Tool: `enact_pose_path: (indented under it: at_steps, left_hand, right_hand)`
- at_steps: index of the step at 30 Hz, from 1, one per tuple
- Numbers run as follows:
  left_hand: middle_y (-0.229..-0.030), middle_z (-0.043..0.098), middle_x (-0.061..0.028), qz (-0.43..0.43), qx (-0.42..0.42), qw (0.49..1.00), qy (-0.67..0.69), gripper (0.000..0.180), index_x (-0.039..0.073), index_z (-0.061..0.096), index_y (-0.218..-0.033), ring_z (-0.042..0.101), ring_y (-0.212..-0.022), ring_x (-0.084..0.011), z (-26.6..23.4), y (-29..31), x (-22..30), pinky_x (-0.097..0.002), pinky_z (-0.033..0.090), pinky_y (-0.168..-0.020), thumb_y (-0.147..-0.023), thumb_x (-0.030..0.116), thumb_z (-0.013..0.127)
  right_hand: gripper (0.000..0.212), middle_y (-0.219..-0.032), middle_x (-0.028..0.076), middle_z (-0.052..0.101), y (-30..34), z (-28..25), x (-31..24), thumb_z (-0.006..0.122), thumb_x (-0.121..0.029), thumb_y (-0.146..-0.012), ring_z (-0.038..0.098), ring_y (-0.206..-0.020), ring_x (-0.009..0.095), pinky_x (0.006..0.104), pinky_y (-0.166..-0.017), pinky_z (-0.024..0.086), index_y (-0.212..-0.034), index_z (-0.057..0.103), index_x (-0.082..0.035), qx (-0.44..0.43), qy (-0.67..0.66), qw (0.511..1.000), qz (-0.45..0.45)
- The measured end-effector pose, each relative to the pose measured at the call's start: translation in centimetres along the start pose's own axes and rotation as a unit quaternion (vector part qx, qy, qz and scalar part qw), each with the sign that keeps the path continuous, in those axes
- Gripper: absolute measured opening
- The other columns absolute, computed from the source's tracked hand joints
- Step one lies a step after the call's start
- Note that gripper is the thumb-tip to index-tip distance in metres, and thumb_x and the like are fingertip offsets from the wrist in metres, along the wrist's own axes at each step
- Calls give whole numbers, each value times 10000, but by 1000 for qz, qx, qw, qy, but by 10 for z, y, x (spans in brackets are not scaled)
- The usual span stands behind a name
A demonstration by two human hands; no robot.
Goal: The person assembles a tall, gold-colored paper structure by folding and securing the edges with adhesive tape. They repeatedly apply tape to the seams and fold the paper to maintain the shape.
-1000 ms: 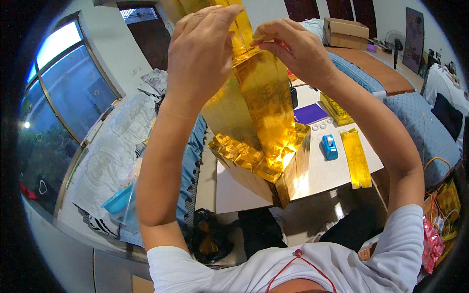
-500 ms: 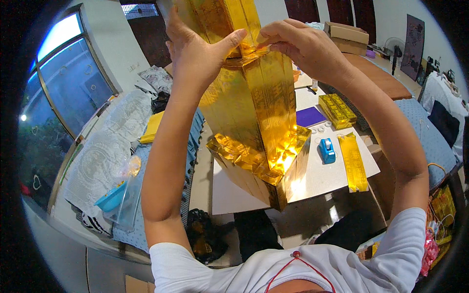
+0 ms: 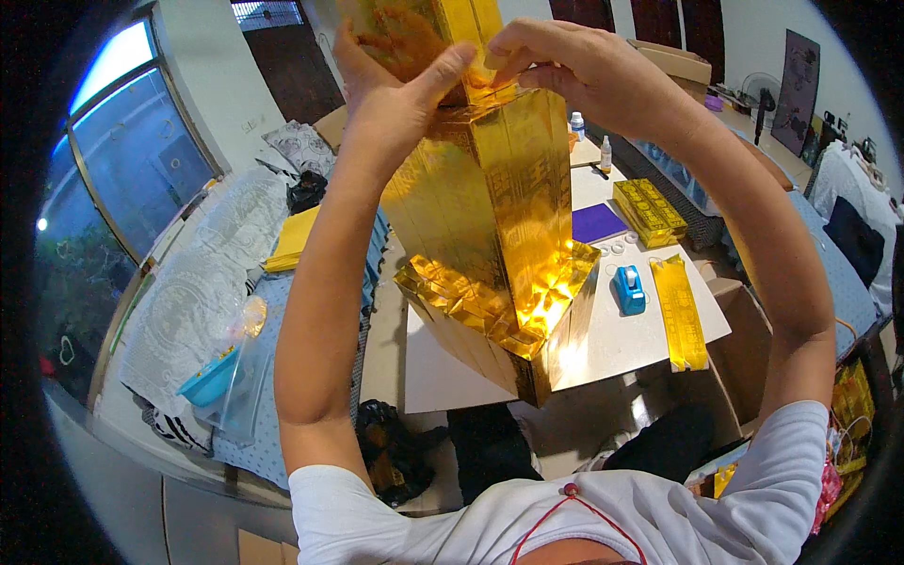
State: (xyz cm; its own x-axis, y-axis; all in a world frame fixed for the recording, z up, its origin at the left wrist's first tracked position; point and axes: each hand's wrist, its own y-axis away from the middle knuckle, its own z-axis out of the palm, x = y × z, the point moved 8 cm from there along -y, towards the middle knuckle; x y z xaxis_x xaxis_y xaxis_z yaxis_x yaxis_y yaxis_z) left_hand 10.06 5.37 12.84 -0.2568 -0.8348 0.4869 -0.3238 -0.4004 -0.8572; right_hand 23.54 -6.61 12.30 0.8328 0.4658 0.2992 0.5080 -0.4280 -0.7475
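Left fingers [image 3: 443,73] spread against a gold tower [image 3: 527,202] bearing blurred print [image 3: 529,169]; right fingers [image 3: 529,40] pinch together at its ledge [image 3: 501,101].

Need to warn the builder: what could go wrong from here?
The tall gold foil tower could tip if pushed, since its near bottom corner seems to jut past the edge of the white table. Its shiny surface might also crease or tear where the right hand touches it.
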Motion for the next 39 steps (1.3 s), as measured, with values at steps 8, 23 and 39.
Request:
enact_pose_path:
  at_steps: [8,23,39]
  left_hand:
    - [-1468,359,-277,6,57,998,-37,1092,-17,70,-1499,439,-1340,-333,-18,-6,-21,-369,346,-1117,-852,534,755]
    - [-1446,394,-255,-6,72,994,-87,1023,11,156,-1486,500,-1287,-359,-20,-3,-38,-394,365,-1085,-849,631,662]
    - [-1426,436,-245,-7,86,989,-119,963,19,184,-1477,545,-1240,-379,-20,1,-36,-420,396,-1051,-886,647,612]
  right_hand:
    - [324,-1102,104,727,-4,1,4,604,-65,-975,721,-959,270,363,-792,595,-1289,525,-77,-52,-48,997,0]
    - [531,-1114,143,709,-5,0,-11,533,61,-802,671,-697,222,324,-631,549,-1316,522,-71,-92,-12,995,40]
    - [1053,-1669,149,96,74,54,-45,581,15,-753,647,-628,323,404,-549,526,-1624,21,-177,-112,34,978,175]
